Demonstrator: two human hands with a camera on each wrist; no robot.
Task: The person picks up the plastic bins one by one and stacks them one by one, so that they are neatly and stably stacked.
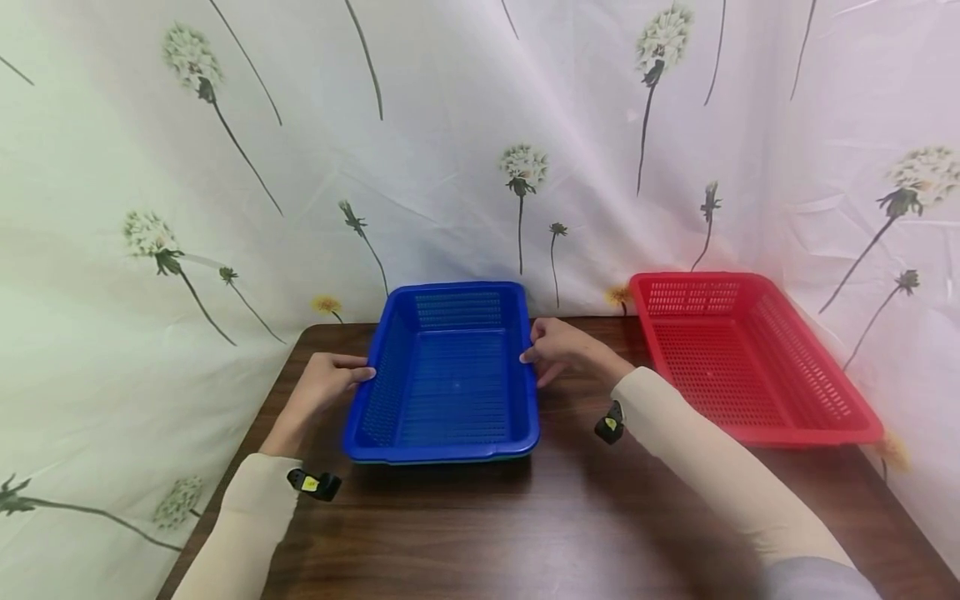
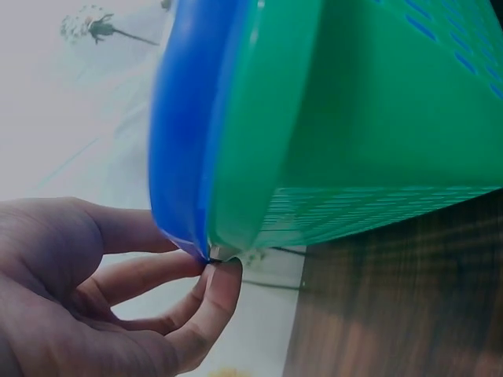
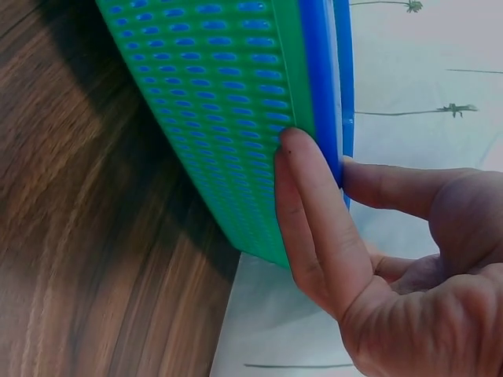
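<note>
A blue plastic basket (image 1: 442, 453) sits nested in a green basket (image 2: 377, 110), whose slotted sides show in both wrist views. From the head view the green one is almost wholly hidden. My left hand (image 1: 322, 385) pinches the left rim, thumb on top and fingers beneath. On the opposite side my right hand (image 1: 564, 348) grips the right rim. In the right wrist view its thumb lies against the blue rim and its fingers press the green side wall. The blue basket has nothing inside.
A red slotted basket (image 1: 813, 435) stands to the right on the brown wooden table (image 1: 465, 533). Behind the table hangs a white cloth (image 1: 450, 167) printed with dandelions. Small black cameras (image 1: 315, 483) are strapped to both wrists.
</note>
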